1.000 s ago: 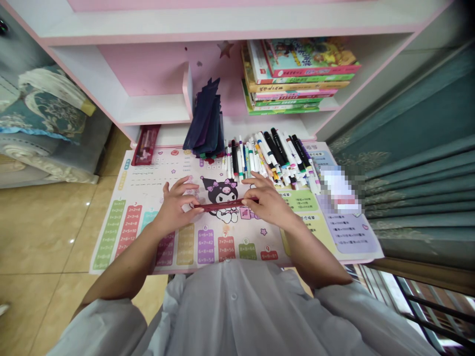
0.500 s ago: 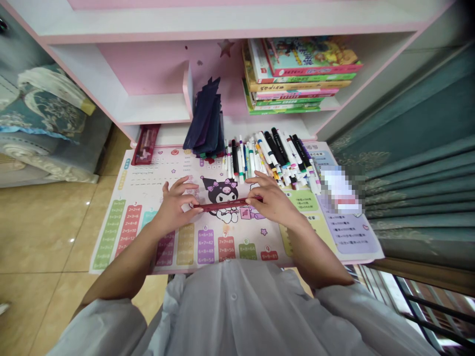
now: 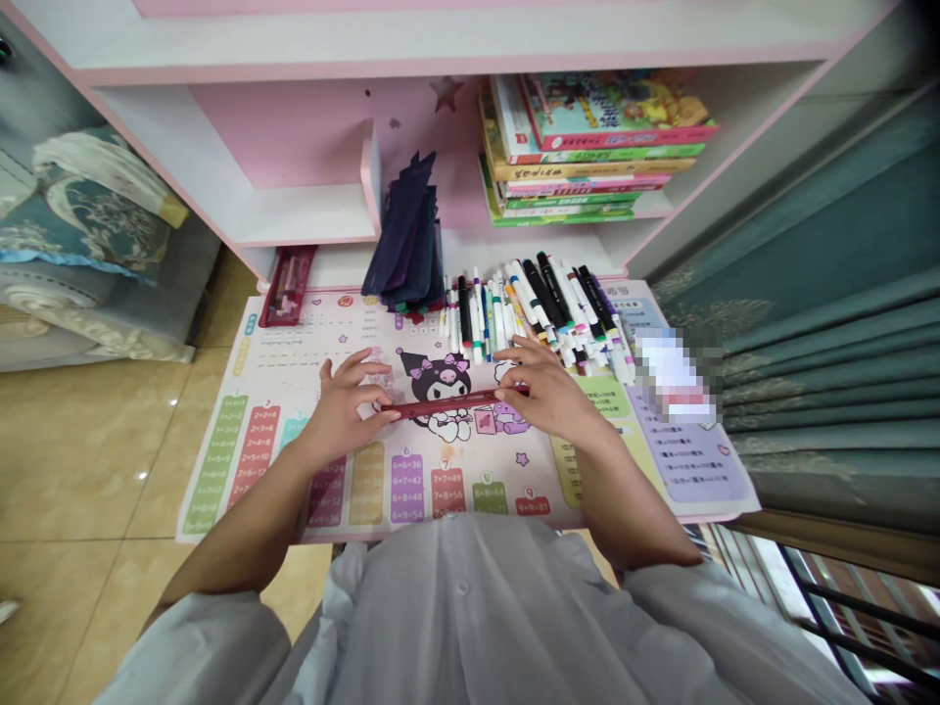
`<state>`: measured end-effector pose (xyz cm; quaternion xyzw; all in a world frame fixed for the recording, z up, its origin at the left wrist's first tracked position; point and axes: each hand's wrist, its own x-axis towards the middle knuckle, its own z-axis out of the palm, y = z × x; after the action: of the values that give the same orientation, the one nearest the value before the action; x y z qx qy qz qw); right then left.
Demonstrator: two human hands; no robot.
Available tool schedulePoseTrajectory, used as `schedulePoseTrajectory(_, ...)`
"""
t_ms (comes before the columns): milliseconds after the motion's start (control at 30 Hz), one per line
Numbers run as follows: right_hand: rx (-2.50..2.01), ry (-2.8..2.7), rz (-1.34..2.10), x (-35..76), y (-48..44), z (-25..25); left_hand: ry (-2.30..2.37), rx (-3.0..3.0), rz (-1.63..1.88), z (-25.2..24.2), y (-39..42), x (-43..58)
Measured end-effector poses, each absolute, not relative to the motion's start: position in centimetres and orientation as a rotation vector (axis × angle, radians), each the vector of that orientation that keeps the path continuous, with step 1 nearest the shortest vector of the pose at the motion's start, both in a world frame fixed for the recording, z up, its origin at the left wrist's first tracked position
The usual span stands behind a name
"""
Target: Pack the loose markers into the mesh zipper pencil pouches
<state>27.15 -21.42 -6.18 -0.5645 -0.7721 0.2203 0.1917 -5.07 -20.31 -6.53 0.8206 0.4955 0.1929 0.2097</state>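
A narrow dark red strip (image 3: 447, 402), looking like sheer folded material, is stretched nearly level above the printed desk mat (image 3: 543, 480). My left hand (image 3: 348, 403) pinches its left end between thumb and finger, the other fingers raised. At the right end, my right hand (image 3: 547, 390) has the strip pinched the same way, with its fingers fanned out near the markers. Beyond my hands lies a heap of markers (image 3: 543, 304), mostly white with some black ones. To their left stands a pile of dark navy sheer strips (image 3: 407, 240).
A dark red see-through pouch (image 3: 290, 286) lies at the desk's back left. Stacked books (image 3: 587, 162) fill part of the pink-and-white shelf (image 3: 308, 215). A blurred-out phone-like object (image 3: 672, 372) rests at the right, beside a teal curtain (image 3: 829, 343).
My right hand has shifted slightly to the right along the strip's end. My left hand has stayed in place.
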Motion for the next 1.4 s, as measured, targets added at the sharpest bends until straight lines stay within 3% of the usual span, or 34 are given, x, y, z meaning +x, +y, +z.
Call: schedulePoseTrajectory(1400,-1.742,-1.967,0.649,29.8,-20.9,-5.8,1.368,2.269,0.477,-5.9,-20.2,-5.3)
